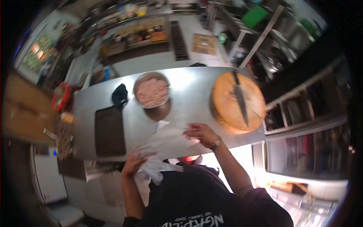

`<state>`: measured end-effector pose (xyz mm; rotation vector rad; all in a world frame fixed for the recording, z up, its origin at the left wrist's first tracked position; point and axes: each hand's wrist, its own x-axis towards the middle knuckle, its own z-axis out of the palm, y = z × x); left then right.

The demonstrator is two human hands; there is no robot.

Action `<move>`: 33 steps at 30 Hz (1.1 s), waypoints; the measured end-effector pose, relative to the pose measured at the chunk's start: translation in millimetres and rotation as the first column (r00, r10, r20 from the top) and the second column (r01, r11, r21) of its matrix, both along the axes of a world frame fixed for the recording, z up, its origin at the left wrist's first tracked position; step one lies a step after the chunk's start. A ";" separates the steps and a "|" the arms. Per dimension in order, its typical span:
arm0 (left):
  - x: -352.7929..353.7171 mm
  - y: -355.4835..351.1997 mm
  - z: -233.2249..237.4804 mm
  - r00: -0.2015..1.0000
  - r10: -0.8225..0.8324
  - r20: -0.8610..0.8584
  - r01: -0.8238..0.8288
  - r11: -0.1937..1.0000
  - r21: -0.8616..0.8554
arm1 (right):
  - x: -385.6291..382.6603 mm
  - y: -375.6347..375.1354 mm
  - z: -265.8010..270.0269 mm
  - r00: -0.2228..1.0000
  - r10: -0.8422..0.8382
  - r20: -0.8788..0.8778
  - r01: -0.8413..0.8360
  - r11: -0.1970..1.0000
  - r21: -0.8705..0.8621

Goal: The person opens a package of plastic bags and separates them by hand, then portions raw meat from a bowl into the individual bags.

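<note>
Left hand (133, 163) at near edge of desk (189, 85), fingers closed round the bunched lower end of a white sheet (169, 139), with that end hanging off the desk edge against the dark shirt. Right hand (202, 134) further in over the desk, watch on wrist, fingers curled down over the right edge of the same sheet and holding it. Sheet spread flat on the steel between both hands, thin and pale; material not clear. Behind the sheet, toward the far side: round metal bowl (151, 91) filled with pink minced matter, apart from the sheet. Right of the bowl: round wooden board (227, 108), well clear of the right hand, with knife (240, 99) lying across its top, blade pointing toward the near side. Left of the sheet: dark flat tray (109, 130), lying along the desk, not touched by either hand. At the tray's far end: black cloth (120, 94), crumpled, just beside the bowl. Beyond the desk: shelves with blurred goods
</note>
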<state>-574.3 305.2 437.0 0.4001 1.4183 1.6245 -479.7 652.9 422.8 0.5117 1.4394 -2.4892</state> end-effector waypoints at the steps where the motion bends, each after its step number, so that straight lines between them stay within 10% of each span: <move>1: -2.9 -3.4 -8.4 0.998 0.040 -0.050 -0.042 0.998 -0.037 | 2.8 6.7 -1.0 1.000 0.022 -0.017 -0.022 1.000 0.004; 3: 6.2 4.0 1.0 0.993 0.116 0.005 -0.116 0.993 -0.017 | 10.8 8.9 -7.2 0.998 -0.016 -0.064 0.024 0.990 0.135; 5: 5.4 -6.6 -8.5 0.883 0.174 -0.436 -0.294 0.929 -0.226 | 14.8 8.1 -9.0 0.980 -0.146 -0.137 0.185 0.921 0.343; 8: 19.7 3.4 31.7 0.798 0.231 -0.556 -0.473 0.813 -0.341 | 17.2 1.6 -1.5 0.905 -0.333 -0.266 0.415 0.552 0.723; 13: 37.8 54.0 80.3 0.840 -0.237 -0.488 0.027 0.917 -0.398 | 20.5 -45.1 7.0 0.840 -0.364 -0.402 0.530 0.392 0.752; 17: 39.8 90.8 44.2 0.821 -0.241 -0.517 -0.012 0.899 -0.438 | 35.1 -93.7 16.2 0.860 -0.034 -0.509 0.406 0.650 0.642; 21: 50.2 99.5 40.7 0.722 -0.251 -0.645 -0.089 0.890 -0.447 | 42.5 -91.9 14.2 0.884 0.073 -0.462 0.336 0.587 0.736; 23: 47.0 96.1 35.3 0.687 -0.280 -0.670 -0.199 0.814 -0.545 | 50.0 -71.9 34.8 0.921 0.246 -0.301 0.049 0.694 0.719; 27: 7.6 47.3 -18.5 0.830 -0.163 -0.534 -0.115 0.886 -0.449 | 36.1 -56.1 -7.0 0.945 0.178 -0.274 0.030 0.787 0.616; 29: 10.3 49.1 -19.5 0.784 -0.190 -0.591 -0.151 0.864 -0.479 | 31.8 -65.9 -18.9 0.833 -0.202 -0.515 0.462 0.766 0.447; 31: 25.2 61.4 -11.7 0.336 -0.392 -0.856 -0.270 0.831 -0.487 | 29.2 -84.0 -19.7 0.851 -0.292 -0.436 0.418 0.880 0.227; 33: -9.5 23.9 -74.7 0.534 -0.206 -0.820 -0.283 0.870 -0.404 | 27.1 -85.9 -20.7 0.871 -0.356 -0.339 0.373 0.928 -0.016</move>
